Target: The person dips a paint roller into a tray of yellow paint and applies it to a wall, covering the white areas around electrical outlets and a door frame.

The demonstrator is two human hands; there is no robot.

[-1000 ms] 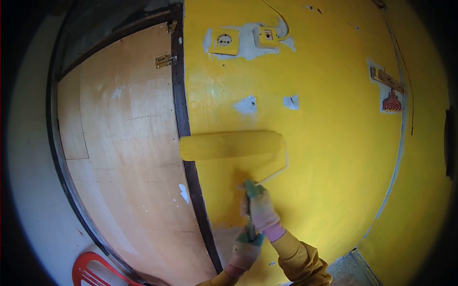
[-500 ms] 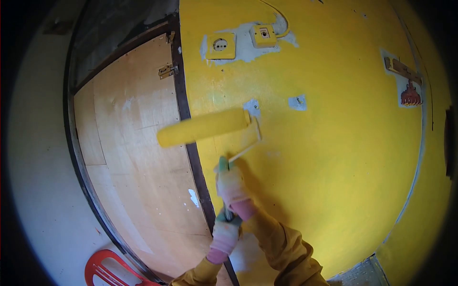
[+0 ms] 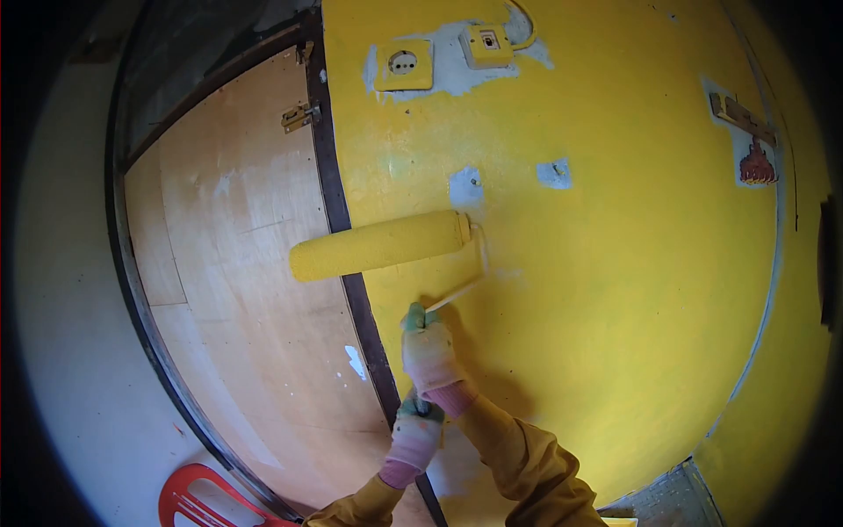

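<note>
Both my gloved hands are wrapped round the handle of a paint roller (image 3: 379,243). My right hand (image 3: 428,351) grips the upper part, just under the bent wire frame. Below it, my left hand (image 3: 416,432) holds the lower end of the handle. The roller's yellow sleeve lies nearly level, its left end overlapping the dark door frame (image 3: 332,198) and the wooden door in this view. Its right end is in front of the yellow wall (image 3: 597,290). Above the roller, two unpainted grey patches (image 3: 465,186) show on the wall.
A wall socket (image 3: 403,64) and a switch box (image 3: 488,44) sit high on the wall. A plywood door (image 3: 255,263) with a brass latch (image 3: 300,117) stands left. A red plastic chair (image 3: 189,502) is at bottom left, a wooden hook rack (image 3: 742,119) at right.
The roller and both hands have shifted slightly down in view. The wall fixtures sit a little higher in the picture. A pale yellow edge now shows at the bottom.
</note>
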